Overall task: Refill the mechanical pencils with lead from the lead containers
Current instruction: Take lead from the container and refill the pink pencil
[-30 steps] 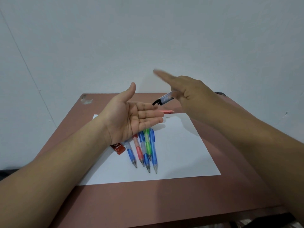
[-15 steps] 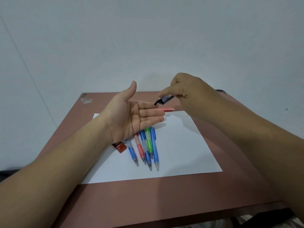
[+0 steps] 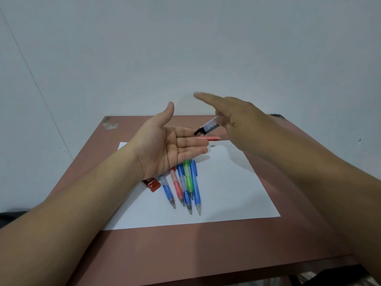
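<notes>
My left hand (image 3: pixel 169 145) is held palm up and flat above the white paper (image 3: pixel 231 195), fingers straight. My right hand (image 3: pixel 237 118) holds a clear lead container (image 3: pixel 208 127) with a black cap end tilted down toward the left fingertips; its index finger is raised and blurred. Several mechanical pencils (image 3: pixel 185 186), blue, red and green, lie side by side on the paper under my left hand, tips toward me. A red lead container (image 3: pixel 151 183) lies beside them at my left wrist. A pink pencil (image 3: pixel 209 138) lies behind my left fingers.
The paper lies on a brown table (image 3: pixel 206 248) against a white wall. A scrap of tape (image 3: pixel 110 123) sticks to the far left corner. A dark object (image 3: pixel 277 116) peeks out behind my right wrist.
My right index finger, curled onto the lead container half a second ago, has lifted off and straightened again, as it was one second ago. My left hand has stayed palm up.
</notes>
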